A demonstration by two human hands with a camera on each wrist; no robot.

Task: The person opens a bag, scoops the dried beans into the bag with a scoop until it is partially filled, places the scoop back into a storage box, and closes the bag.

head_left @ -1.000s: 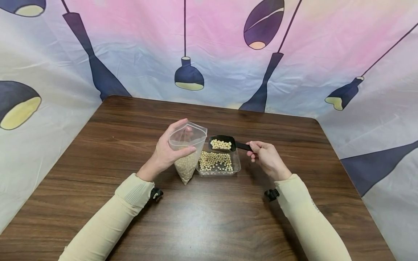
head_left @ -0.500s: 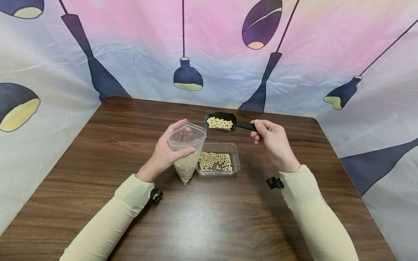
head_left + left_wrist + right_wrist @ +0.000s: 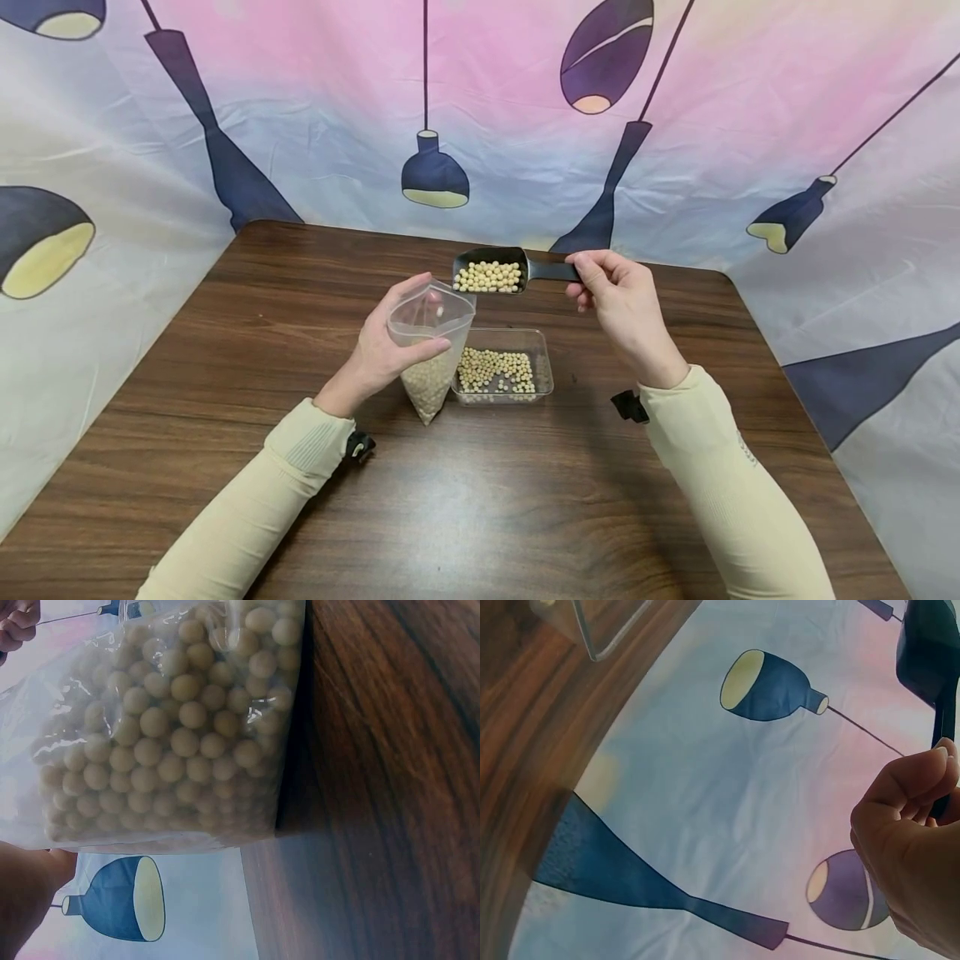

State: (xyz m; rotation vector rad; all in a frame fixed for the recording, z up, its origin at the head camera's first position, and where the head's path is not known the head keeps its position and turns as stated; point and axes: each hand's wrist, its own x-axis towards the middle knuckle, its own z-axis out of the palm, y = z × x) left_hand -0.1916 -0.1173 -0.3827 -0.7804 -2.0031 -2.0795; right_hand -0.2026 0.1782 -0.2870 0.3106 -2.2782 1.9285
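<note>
My left hand (image 3: 378,350) grips a clear zip bag (image 3: 431,367), its thumb across the front and its fingers behind the open mouth. Round pale-yellow beans fill the lower part of the bag, seen close up in the left wrist view. In my right hand (image 3: 626,312) the handle of a black scoop (image 3: 553,271) is pinched between thumb and fingers. The scoop carries a heap of beans (image 3: 489,277), its lip just above the bag's right rim. In the right wrist view, the black scoop (image 3: 928,652) shows from its underside.
A clear plastic tray (image 3: 542,367) with a layer of the same beans stands right of the bag, below the scoop. Both stand on a brown wood-grain table (image 3: 480,500). A cloth backdrop (image 3: 315,150) printed with lamps hangs behind the table.
The loaded scoop has risen from the tray and moved left to the bag's mouth with my right hand. My left hand and the bag have stayed in place.
</note>
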